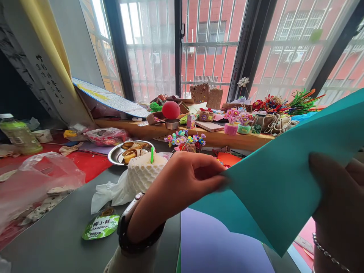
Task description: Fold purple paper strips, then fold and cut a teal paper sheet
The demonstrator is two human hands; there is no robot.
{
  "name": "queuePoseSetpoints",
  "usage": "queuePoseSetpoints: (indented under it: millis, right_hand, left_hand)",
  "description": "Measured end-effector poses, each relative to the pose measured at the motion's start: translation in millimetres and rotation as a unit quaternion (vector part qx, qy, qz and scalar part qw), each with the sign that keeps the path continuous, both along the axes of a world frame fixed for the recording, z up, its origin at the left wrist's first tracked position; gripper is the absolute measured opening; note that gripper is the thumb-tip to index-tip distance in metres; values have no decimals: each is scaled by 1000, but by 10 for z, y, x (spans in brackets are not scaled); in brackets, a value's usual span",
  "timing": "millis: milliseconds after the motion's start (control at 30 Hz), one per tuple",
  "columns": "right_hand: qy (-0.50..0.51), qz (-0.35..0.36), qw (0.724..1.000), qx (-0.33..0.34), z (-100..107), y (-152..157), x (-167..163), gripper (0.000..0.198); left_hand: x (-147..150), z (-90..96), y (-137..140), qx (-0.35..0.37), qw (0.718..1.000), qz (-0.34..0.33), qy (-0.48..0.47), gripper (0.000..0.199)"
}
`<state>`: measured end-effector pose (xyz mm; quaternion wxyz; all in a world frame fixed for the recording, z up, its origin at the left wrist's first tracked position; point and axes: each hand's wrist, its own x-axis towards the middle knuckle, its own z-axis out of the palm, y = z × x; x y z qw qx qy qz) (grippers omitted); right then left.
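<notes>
A large teal sheet of paper [273, 182] is held up at a slant on the right, one corner pointing down. My left hand [190, 174], with a watch on its wrist, pinches the sheet's left corner between thumb and fingers. At the right edge my right hand [338, 189], blurred and wearing a bracelet, grips the same sheet with its thumb across the near face; its other fingers are mostly hidden. Under the raised sheet, more teal paper [218, 206] shows, and a purple sheet of paper [218, 242] lies below on the grey table.
Left of my forearm stand a coconut [145, 170] in white foam netting with a green straw and a steel plate [113, 156] of banana peels. A green label [101, 227] lies nearer. Craft flowers [184, 141] and a red ball [171, 110] are near the windowsill; a plastic bag [54, 170] lies left.
</notes>
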<state>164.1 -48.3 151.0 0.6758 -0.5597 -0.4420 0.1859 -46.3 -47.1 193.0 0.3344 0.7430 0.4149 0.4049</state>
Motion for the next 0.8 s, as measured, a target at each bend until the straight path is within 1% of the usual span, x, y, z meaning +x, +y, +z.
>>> queuePoseSetpoints:
  millis: [100, 167, 333, 567, 667, 800]
  right_hand:
    - [45, -33, 998, 27, 24, 3, -48, 21]
    - [44, -41, 998, 27, 43, -1, -59, 21]
    - [47, -21, 999, -5, 82, -12, -23, 24]
    - [51, -16, 999, -2, 78, 20, -36, 21]
    - [54, -8, 998, -9, 79, 8, -42, 22]
    - [57, -12, 998, -21, 109, -28, -73, 23]
  left_hand:
    - [-7, -5, 13, 8, 1000, 5, -11, 12]
    - [-11, -9, 20, 14, 1000, 10, -18, 12]
    - [-23, -17, 27, 19, 1000, 8, -14, 12]
    - [-10, -8, 29, 37, 999, 2, 0, 13]
    - [26, -12, 25, 54, 998, 5, -17, 14]
    - [86, -21, 22, 89, 994, 30, -48, 15]
